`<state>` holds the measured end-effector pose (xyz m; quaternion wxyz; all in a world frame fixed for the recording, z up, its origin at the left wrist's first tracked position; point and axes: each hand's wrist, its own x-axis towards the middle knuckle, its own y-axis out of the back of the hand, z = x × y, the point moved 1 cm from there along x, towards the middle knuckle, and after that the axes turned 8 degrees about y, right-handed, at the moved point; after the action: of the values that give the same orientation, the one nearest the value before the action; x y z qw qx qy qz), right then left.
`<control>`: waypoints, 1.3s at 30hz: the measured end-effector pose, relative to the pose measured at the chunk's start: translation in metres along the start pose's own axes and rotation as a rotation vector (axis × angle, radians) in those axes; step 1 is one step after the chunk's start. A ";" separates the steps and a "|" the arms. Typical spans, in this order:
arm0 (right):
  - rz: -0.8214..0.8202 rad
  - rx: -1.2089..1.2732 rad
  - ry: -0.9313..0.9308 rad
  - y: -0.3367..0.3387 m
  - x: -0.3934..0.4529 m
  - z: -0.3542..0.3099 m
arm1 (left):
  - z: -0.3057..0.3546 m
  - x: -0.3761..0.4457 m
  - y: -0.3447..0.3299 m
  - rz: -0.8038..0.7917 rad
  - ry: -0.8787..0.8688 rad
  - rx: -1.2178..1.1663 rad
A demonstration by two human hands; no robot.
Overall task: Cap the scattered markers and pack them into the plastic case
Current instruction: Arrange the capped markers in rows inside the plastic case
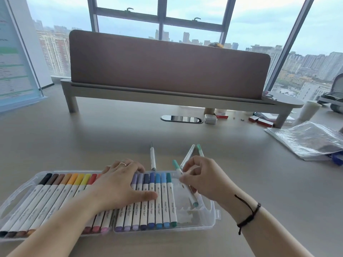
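Case: a clear plastic case (213, 214) lies open on the table (92, 138), nearest the viewer, filled from its left end with a rainbow row of packed markers (157, 201); a few slots at its right end are bare.
Left hand: the left hand (118, 184) lies flat on the middle of the row, fingers straight and spread, gripping nothing — it presses the markers and steadies the case.
Right hand: the right hand (202, 177) pinches a teal marker (185, 184) between thumb and fingertips, slanted over the bare slots, both ends capped.
Doing it well: judging from the slant, the marker wants turning parallel to its neighbours, laid in the slot just beside the dark teal one, then pressed until it seats; the flat hand should hold the case from sliding.
Left to pack: just beyond the case, a grey-tipped marker (152, 156) lies alone, and two more markers (193, 151) lie crossed behind the right hand.
Farther off: a crumpled plastic bag (306, 140) lies at the right.
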<state>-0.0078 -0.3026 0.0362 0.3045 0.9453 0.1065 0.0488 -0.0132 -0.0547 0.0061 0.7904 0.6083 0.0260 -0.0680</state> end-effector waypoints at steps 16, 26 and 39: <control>-0.135 -0.289 0.164 -0.008 -0.020 -0.002 | 0.002 0.000 0.002 -0.009 -0.005 0.004; -0.276 -0.420 0.322 0.010 -0.018 0.006 | 0.002 -0.001 0.003 -0.013 -0.004 0.000; -0.365 -0.477 0.262 0.005 -0.016 0.009 | 0.002 -0.001 0.003 -0.008 0.000 -0.006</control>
<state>-0.0214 -0.3152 0.0313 0.5047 0.7982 0.2982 0.1383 -0.0138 -0.0554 0.0091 0.7919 0.6059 0.0285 -0.0709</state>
